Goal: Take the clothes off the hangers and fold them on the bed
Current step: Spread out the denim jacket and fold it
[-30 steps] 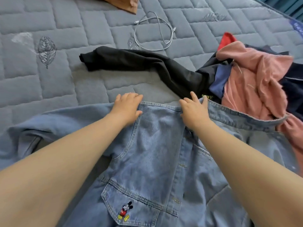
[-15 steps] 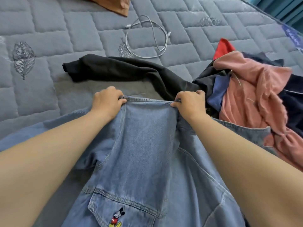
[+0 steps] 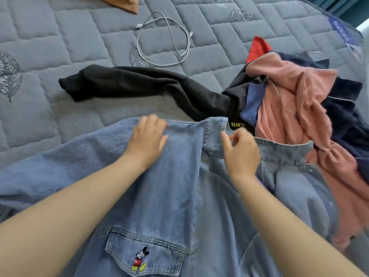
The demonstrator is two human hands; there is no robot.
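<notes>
Denim shirt [image 3: 179, 186] lies spread front-up across the near side of the bed [image 3: 40, 47]. No hanger shows in it, so I judge I am at the folding step. At the far left its sleeve [image 3: 69, 156] trails out flat over the quilting, not yet brought in. My left grip [image 3: 146, 139] rests on the top edge of the front panel, fingers bent over the hem. Whether they pinch the cloth or only press it I cannot tell, but either way it pins that panel so the button line lies straight. Below it the chest pocket [image 3: 147, 250], with its cartoon mouse, faces up. In the middle the collar [image 3: 214, 128] stands rumpled, and my right grip [image 3: 242, 154] hovers just beside it, released, fingers loosely curled on nothing, placed, I think, to flatten that collar. Just behind the collar a black garment [image 3: 139, 82] stretches across the bed. At the far right sits the heap of pink and navy clothes [image 3: 289, 108], with the shirt's right shoulder lying against it.
</notes>
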